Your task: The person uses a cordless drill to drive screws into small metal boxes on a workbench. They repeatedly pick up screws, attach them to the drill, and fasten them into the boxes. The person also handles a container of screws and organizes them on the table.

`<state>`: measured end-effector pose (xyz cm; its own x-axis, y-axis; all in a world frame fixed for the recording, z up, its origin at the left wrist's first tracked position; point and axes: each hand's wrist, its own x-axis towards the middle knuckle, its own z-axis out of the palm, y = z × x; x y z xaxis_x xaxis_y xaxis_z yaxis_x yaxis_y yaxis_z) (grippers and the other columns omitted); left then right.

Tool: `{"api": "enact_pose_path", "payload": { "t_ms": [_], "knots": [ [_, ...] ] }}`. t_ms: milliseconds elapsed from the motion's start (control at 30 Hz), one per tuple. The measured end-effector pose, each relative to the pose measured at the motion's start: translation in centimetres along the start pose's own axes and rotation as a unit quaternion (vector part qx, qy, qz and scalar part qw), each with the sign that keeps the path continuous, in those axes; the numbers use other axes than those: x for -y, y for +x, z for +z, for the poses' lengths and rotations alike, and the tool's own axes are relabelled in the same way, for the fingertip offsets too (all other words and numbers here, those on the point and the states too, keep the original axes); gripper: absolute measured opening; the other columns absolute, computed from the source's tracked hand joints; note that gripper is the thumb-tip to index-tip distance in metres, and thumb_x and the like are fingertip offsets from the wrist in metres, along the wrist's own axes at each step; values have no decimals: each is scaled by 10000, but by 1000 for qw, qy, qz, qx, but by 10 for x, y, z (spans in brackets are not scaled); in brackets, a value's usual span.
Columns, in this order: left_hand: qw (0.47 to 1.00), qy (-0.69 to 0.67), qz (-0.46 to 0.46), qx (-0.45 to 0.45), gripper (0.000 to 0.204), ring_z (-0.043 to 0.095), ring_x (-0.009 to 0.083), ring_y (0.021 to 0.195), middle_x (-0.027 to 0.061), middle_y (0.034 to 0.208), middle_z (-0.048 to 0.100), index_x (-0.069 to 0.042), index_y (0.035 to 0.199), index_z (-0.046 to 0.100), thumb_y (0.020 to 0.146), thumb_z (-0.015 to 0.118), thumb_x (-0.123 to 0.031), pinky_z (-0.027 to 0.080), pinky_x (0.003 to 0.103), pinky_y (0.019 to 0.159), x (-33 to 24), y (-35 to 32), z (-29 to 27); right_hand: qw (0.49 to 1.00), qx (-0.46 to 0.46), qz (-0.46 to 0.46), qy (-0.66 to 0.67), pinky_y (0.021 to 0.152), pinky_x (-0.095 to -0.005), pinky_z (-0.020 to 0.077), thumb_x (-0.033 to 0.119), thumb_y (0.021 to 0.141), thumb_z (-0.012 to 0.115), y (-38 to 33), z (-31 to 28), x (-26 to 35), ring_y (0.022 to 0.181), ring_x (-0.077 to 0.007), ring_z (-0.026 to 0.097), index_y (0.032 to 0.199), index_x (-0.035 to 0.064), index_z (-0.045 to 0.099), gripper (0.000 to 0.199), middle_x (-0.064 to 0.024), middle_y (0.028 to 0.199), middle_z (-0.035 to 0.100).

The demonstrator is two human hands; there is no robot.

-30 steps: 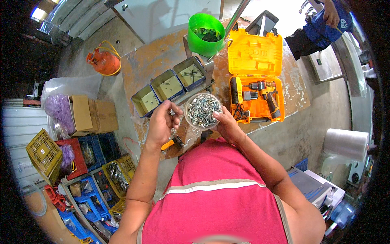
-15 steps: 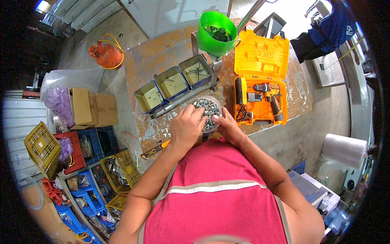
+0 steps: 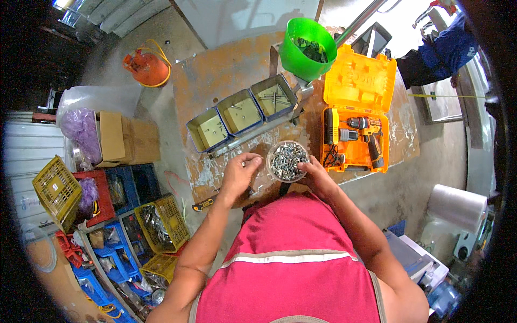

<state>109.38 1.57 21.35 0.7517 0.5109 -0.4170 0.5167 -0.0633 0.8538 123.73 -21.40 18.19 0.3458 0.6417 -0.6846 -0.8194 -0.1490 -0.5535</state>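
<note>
your right hand (image 3: pixel 318 180) cups the round clear tub of silver screws (image 3: pixel 287 160) at frame centre. your left hand (image 3: pixel 238 173), fingers pinched shut on something too small to tell, sits just left of it, nearer the three square metal trays (image 3: pixel 242 114) upper left.

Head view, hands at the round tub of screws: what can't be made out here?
- Left hand: whether its curled fingers pinch a screw; any piece is too small.
- Right hand: fingertips hidden behind the rim of the round tub, so its grip is unclear.
- Table front edge: covered by the person's pink vest.
- Other person: cut off by the fisheye rim.
</note>
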Motion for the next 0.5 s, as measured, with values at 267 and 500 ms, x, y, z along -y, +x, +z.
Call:
{"api": "enact_pose_path", "payload": {
  "t_ms": [267, 500],
  "knots": [
    [988, 150, -26, -23, 225, 714, 330, 958, 163, 1008, 748, -24, 1056, 717, 965, 683, -228, 538, 421, 861, 115, 39, 29, 997, -42, 37, -48, 951, -430, 561, 160, 918, 660, 51, -38, -79, 1119, -246, 664, 1386, 80, 448, 520, -102, 1258, 625],
    [962, 253, 99, -13, 227, 629, 427, 1048, 196, 1137, 601, -40, 1156, 649, 964, 636, -160, 519, 496, 885, 136, 64, 51, 883, -181, -119, -417, 843, -369, 583, 277, 975, 712, 52, -50, -78, 1097, -244, 669, 1513, 25, 427, 659, -185, 1324, 639]
  ]
}}
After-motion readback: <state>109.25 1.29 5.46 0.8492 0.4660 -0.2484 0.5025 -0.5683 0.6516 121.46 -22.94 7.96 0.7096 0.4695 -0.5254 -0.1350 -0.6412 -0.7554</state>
